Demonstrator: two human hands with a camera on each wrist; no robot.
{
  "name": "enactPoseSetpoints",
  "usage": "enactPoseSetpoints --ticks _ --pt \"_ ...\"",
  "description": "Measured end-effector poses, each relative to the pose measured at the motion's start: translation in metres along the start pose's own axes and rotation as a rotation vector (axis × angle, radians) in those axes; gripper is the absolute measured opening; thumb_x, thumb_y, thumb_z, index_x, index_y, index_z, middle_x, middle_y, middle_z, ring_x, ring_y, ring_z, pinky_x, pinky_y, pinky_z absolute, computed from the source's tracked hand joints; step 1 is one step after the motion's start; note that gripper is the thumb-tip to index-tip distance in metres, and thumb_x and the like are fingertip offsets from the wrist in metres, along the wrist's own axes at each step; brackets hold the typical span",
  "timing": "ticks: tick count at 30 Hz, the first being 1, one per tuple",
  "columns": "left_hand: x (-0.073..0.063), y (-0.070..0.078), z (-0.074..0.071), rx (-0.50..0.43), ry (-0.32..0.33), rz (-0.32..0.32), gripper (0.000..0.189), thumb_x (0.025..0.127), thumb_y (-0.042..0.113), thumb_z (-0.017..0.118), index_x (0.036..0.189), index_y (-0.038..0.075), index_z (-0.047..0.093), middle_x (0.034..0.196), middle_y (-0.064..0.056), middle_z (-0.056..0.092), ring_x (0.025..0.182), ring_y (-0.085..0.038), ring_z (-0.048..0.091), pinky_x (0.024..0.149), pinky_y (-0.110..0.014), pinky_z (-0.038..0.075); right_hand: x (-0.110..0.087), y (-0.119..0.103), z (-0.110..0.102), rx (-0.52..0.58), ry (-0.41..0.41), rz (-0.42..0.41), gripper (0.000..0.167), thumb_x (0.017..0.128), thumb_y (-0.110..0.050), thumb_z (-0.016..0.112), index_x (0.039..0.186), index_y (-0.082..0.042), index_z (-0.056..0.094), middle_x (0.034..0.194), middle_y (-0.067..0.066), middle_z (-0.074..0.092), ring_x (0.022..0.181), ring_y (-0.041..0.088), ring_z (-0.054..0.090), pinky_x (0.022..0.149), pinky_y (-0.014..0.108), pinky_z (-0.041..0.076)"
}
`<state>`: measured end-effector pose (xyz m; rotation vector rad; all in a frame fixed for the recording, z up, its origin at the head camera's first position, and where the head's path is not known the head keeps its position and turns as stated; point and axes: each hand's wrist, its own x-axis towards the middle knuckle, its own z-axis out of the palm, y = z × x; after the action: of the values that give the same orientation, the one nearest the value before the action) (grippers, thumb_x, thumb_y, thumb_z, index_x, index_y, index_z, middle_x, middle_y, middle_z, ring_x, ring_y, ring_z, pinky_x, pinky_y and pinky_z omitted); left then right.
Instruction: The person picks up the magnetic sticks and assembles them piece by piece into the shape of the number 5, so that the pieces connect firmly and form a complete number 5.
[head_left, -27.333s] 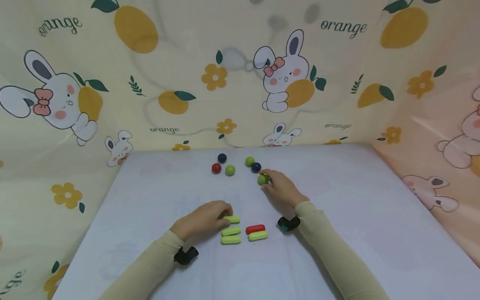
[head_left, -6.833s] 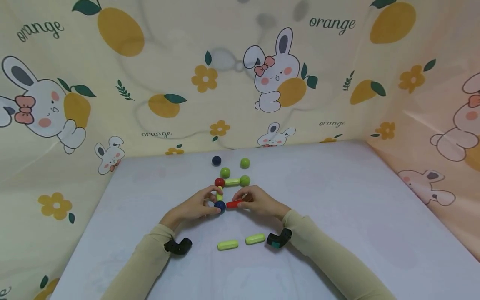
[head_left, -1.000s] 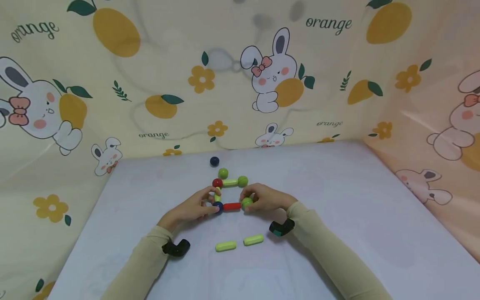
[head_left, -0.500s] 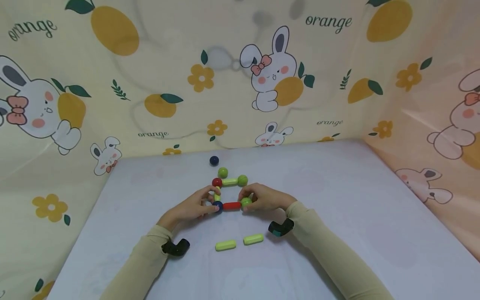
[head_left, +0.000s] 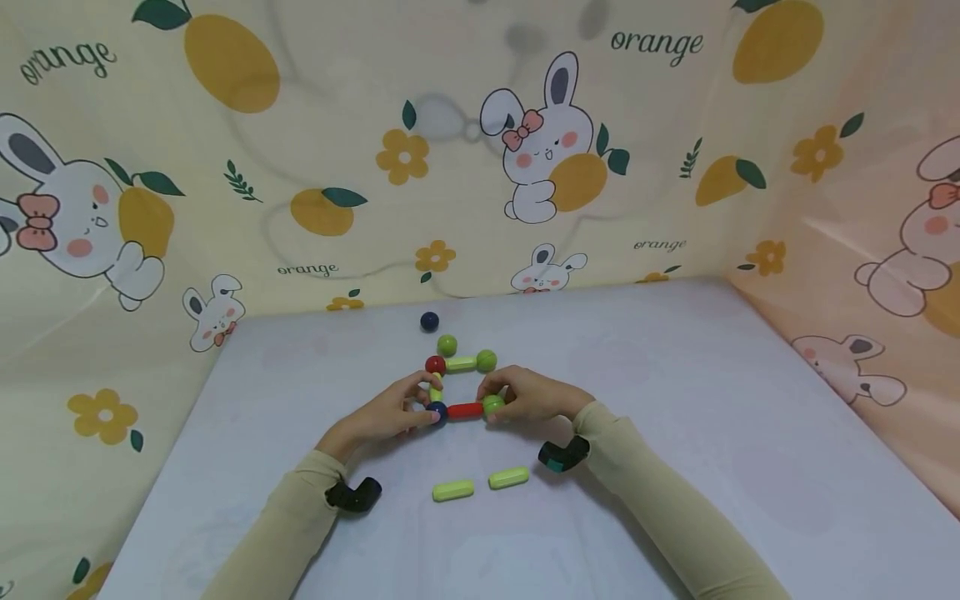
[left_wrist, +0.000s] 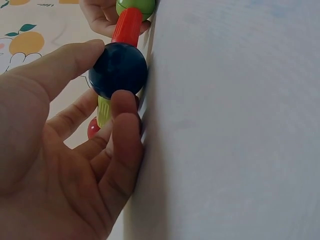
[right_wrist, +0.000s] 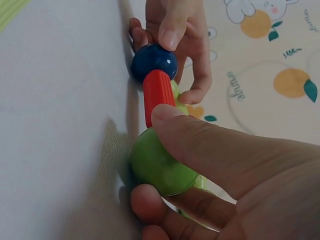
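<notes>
My left hand holds a dark blue ball between thumb and curled fingers. From that ball a red rod runs right to a green ball, gripped by my right hand, whose thumb tip lies at the rod's end. A yellow-green rod, partly behind my left fingers, leads from the blue ball back to a red ball. Another yellow-green rod joins the red ball to a second green ball. Together the pieces outline three sides of a square.
Behind the shape lie a loose green ball and a dark blue ball. Nearer me, two loose yellow-green rods, a left one and a right one, rest on the white table. A patterned cloth rises behind.
Since the earliest frame, scattered balls and rods have been joined into the shape. Since 6.8 s ago, my right hand has shifted from the red rod to a green ball at its end.
</notes>
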<state>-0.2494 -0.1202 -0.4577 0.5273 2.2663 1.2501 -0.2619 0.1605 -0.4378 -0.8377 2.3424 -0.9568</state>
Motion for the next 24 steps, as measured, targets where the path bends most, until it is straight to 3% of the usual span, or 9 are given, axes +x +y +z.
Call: enactPoseSetpoints --ticks 13,24 --pt "0.0014 -0.0028 -0.0002 0.005 -0.001 -0.001 0.043 0.096 0.017 0.069 0.134 0.014 0.047 0.106 -0.009 0.056 0.060 -0.015 0.052 0.056 -0.025 0.044 -0.0007 -0.0017 -0.0008 0.025 -0.004 0.019 0.023 0.090 -0.012 0.076 0.111 -0.008 0.069 0.110 0.006 0.070 0.086 0.013 0.061 0.084 0.024 0.051" --pt "0.0020 -0.0033 -0.0005 -0.003 0.005 -0.020 0.042 0.096 0.017 0.069 0.133 0.017 0.048 0.107 -0.009 0.057 0.061 -0.016 0.052 0.056 -0.026 0.043 0.0003 0.0018 -0.0016 0.010 0.000 0.024 0.023 0.090 -0.015 0.077 0.111 -0.010 0.069 0.111 0.005 0.070 0.088 0.014 0.062 0.088 0.028 0.053"
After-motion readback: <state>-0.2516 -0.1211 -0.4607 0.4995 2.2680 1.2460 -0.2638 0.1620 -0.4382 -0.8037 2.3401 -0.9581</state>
